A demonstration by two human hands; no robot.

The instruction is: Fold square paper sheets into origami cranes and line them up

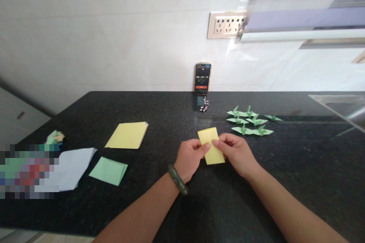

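Observation:
Between my two hands is a yellow piece of paper point(213, 155), a narrow upright rectangle that looks folded. My left hand point(189, 159) pinches its left edge, thumb on the front face and fingers behind. My right hand point(236, 153) grips the right edge the same way, and the two thumb tips nearly meet in the middle. The fingers behind the paper are partly hidden. Off to the left lie a stack of yellow paper point(127, 135) and a folded green paper point(108, 171). Several green paper cranes point(256, 120) stand in a group beyond my right hand.
A phone point(202, 79) showing a timer leans against the tiled wall, its beaded strap point(204, 104) on the dark countertop point(159, 110). White sheets point(74, 167) and crumpled paper point(54, 137) lie at far left, beside a blurred-out patch. A sink edge point(336, 110) is at right.

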